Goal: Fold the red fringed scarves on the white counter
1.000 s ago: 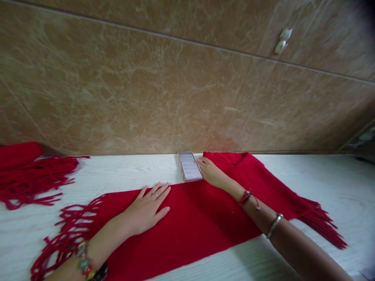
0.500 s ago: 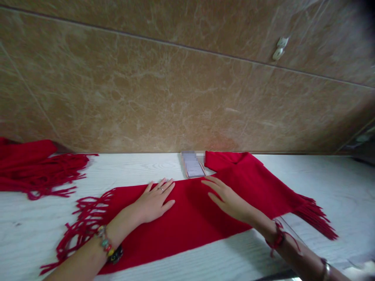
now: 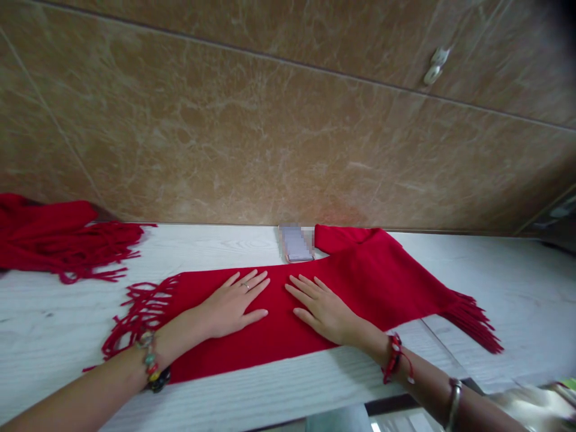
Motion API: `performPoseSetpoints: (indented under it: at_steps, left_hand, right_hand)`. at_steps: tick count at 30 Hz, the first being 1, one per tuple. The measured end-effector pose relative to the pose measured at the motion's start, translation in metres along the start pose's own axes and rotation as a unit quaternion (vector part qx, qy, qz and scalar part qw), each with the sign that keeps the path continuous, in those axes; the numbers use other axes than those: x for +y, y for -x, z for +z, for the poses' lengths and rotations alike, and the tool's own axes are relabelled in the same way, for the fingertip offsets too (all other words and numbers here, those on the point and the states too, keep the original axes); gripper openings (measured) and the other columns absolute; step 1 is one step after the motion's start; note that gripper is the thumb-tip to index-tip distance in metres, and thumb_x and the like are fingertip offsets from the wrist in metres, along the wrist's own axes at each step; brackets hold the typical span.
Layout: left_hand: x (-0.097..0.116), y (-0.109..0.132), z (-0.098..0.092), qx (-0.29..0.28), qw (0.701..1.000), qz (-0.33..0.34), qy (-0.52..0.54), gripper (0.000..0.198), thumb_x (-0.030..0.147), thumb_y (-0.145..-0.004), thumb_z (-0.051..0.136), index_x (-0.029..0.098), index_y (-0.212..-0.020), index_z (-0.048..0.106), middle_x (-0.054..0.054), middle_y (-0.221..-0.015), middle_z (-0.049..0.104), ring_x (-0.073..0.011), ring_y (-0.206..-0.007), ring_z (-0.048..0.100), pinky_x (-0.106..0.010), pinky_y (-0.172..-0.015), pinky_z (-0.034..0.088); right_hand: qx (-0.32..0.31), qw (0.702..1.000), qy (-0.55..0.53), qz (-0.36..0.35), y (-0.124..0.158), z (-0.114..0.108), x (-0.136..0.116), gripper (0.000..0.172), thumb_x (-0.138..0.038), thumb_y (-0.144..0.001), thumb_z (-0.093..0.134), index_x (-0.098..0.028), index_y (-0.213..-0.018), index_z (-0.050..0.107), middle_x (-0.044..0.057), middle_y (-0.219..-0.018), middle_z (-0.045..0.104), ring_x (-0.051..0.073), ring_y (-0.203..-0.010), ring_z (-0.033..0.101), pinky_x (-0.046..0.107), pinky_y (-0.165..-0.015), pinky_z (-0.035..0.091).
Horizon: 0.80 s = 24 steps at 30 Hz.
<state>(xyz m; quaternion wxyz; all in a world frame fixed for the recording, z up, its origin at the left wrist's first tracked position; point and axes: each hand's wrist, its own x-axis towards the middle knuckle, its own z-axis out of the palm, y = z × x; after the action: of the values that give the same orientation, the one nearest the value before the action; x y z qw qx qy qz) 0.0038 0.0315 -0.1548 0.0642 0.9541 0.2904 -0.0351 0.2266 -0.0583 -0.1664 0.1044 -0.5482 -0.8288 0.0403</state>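
Observation:
A red fringed scarf lies across the white wood-grain table, its left part flat and its right part folded over at an angle. My left hand rests flat on the left part with fingers spread; a ring and a beaded bracelet are on that arm. Beside it, my right hand lies palm down on the middle of the scarf, fingers stretched out. Neither hand holds anything. Fringe hangs loose at the left end, partly behind my left forearm, and at the right end.
A phone lies at the wall, just behind the scarf. More red fringed fabric is heaped at the far left. The white table meets a brown marbled wall, which bears a small white fitting.
My right hand has come down and left onto the scarf, closer to my left hand. My left hand stays flat in about the same place. The view has shifted slightly.

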Motion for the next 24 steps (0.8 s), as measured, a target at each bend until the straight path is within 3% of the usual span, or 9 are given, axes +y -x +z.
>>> performPoseSetpoints:
  at_steps: [6,10,13,17,21,24]
  left_hand:
    - [-0.039,0.036,0.002,0.014,0.998,-0.060,-0.011,0.061,0.057,-0.085,0.027,0.024,-0.137,0.022,-0.004,-0.144,0.017,-0.0219,-0.131,0.016,-0.040,-0.105,0.013]
    - [-0.038,0.032,0.000,0.032,0.998,-0.056,-0.012,0.062,0.058,-0.085,0.026,0.024,-0.137,0.020,-0.005,-0.145,0.011,-0.0234,-0.132,0.011,-0.042,-0.105,0.012]
    - [-0.034,0.026,0.001,0.031,0.999,-0.037,-0.017,0.060,0.056,-0.086,0.025,0.024,-0.137,0.022,-0.004,-0.144,0.017,-0.0214,-0.132,0.014,-0.040,-0.106,0.012]
    - [-0.045,0.034,0.006,0.046,0.998,-0.024,-0.019,0.054,0.051,-0.088,0.026,0.026,-0.135,0.026,-0.002,-0.143,0.022,-0.0192,-0.131,0.018,-0.038,-0.106,0.013]
    - [-0.058,0.051,0.006,0.056,0.997,-0.056,-0.026,0.053,0.051,-0.088,0.026,0.026,-0.135,0.028,-0.003,-0.143,0.022,-0.0223,-0.130,0.019,-0.042,-0.105,0.014]
    - [-0.048,0.051,0.001,0.067,0.994,-0.082,-0.034,0.057,0.053,-0.087,0.026,0.023,-0.135,0.028,-0.005,-0.144,0.016,-0.0255,-0.131,0.014,-0.046,-0.104,0.013]
  right_hand:
    - [-0.003,1.000,-0.011,0.011,0.000,-0.001,0.004,0.047,-0.038,-0.090,0.032,-0.023,-0.134,0.031,0.007,-0.140,0.030,0.021,-0.130,0.022,0.047,-0.104,0.021]
    - [0.012,1.000,-0.019,0.012,-0.010,-0.006,-0.004,0.053,-0.042,-0.088,0.034,-0.018,-0.135,0.028,0.010,-0.142,0.024,0.021,-0.131,0.017,0.044,-0.105,0.022]
    - [-0.010,1.000,-0.004,-0.010,-0.010,-0.004,-0.007,0.053,-0.044,-0.088,0.031,-0.021,-0.136,0.026,0.008,-0.142,0.025,0.022,-0.131,0.018,0.048,-0.105,0.019]
    - [-0.016,0.999,0.022,0.024,0.009,0.000,0.011,0.050,-0.042,-0.090,0.029,-0.021,-0.135,0.028,0.008,-0.141,0.027,0.022,-0.130,0.021,0.048,-0.104,0.021]
    - [0.005,0.998,0.031,0.058,0.024,-0.002,0.032,0.049,-0.039,-0.090,0.030,-0.018,-0.134,0.030,0.011,-0.140,0.030,0.022,-0.129,0.023,0.048,-0.103,0.024]
    - [0.041,0.998,0.027,0.045,0.013,-0.004,0.022,0.050,-0.038,-0.089,0.032,-0.015,-0.134,0.031,0.014,-0.139,0.030,0.023,-0.130,0.020,0.048,-0.102,0.024]
